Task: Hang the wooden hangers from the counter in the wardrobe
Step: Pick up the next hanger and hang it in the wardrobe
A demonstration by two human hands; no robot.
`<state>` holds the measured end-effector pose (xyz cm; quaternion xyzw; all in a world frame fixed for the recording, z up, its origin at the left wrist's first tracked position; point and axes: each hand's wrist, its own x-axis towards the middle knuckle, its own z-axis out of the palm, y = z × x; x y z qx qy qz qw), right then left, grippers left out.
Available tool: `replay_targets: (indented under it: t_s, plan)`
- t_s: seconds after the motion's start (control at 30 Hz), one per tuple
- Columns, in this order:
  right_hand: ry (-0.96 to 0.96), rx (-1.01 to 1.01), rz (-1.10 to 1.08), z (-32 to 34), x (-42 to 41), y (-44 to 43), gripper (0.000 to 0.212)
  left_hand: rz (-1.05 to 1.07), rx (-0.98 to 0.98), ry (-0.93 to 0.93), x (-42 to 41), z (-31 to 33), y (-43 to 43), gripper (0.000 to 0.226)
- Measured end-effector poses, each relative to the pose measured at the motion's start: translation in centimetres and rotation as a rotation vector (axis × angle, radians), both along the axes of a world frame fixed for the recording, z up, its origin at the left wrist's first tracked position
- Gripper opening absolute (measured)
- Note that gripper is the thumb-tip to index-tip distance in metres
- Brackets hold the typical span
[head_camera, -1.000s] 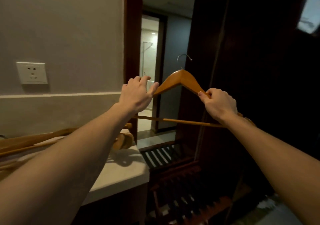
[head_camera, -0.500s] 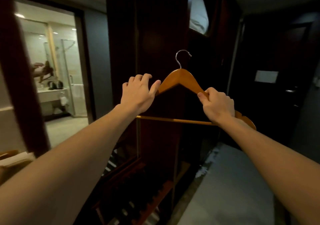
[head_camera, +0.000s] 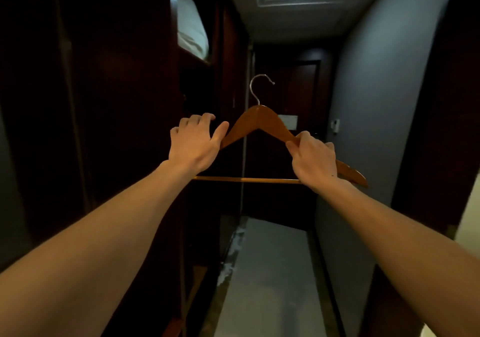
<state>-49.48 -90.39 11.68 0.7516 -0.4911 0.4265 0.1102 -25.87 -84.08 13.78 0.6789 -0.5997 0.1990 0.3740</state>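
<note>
Hanger (head_camera: 259,122): head view; wooden, held upright at chest height out in front, in the corridor beside the wardrobe (head_camera: 117,103), not yet inside it.
Hook (head_camera: 258,87): bare metal, points up, opening to the right, clear of both hands.
Left hand (head_camera: 194,143): fingers half curled and spread over the left shoulder of the hanger; thumb lies along the wood; whether the fingertips press on it cannot be told, so it reads as a steadying touch more than a grip.
Right hand (head_camera: 313,159): fingers wrapped closed round the right shoulder, thumb on top; this hand carries it.
Bar (head_camera: 246,180): thin crosspiece, level, spanning between the two wrists, untouched as far as shows.
Handling, judged: light, rigid, smooth lacquered wood that may slip in a loose grip; thin bar looks the weakest part.
Hold, judged: keep to the thick shoulders near the neck; leave the hook free for the rail.
Rail: not visible; wardrobe interior too dark to read.
Shelf: pale folded bedding (head_camera: 192,33) sits high in the wardrobe, well above the hanger.
</note>
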Motion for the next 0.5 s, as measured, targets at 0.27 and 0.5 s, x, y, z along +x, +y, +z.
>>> replay_targets:
  t_s: [0.27,0.5]
  plan:
    - [-0.072,-0.016,-0.184,0.3,-0.5,-5.1,0.029,-0.147,-0.019,-0.046,-0.2,0.3,-9.2,0.062]
    - [-0.071,0.014,-0.242,-0.2,-1.4,-9.0,0.029,-0.216,0.000,-0.037,-1.2,-0.6,-15.0,0.060]
